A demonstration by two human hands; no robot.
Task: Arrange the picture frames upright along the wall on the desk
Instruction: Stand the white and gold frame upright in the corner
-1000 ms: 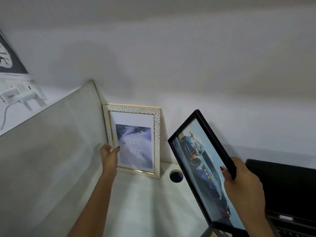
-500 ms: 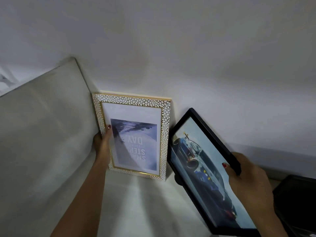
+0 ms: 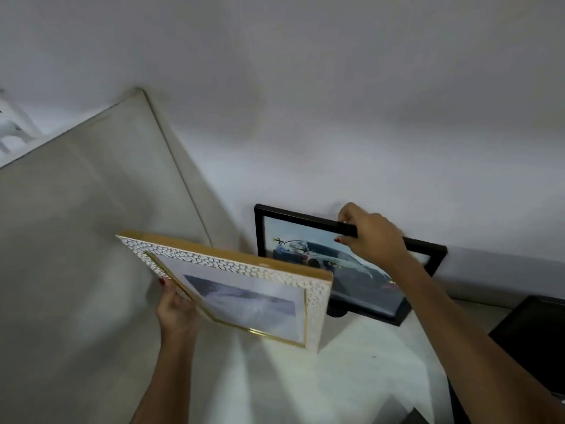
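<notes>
Right hand (image 3: 374, 237) pinches black frame (image 3: 360, 280) top edge, frame against wall (image 3: 336, 117). Left hand (image 3: 177, 313) grips white frame (image 3: 318, 310), tilted, off wall. I judge: seating black; next, stand white at wall.

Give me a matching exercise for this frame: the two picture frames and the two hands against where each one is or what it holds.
1. black frame
2. white-and-gold frame
3. left hand
4. right hand

A. grips a frame's top edge
B. tilted, lifted in front
C. against the wall, landscape
D. holds a frame's left edge

Pairs: 1-C, 2-B, 3-D, 4-A
</notes>
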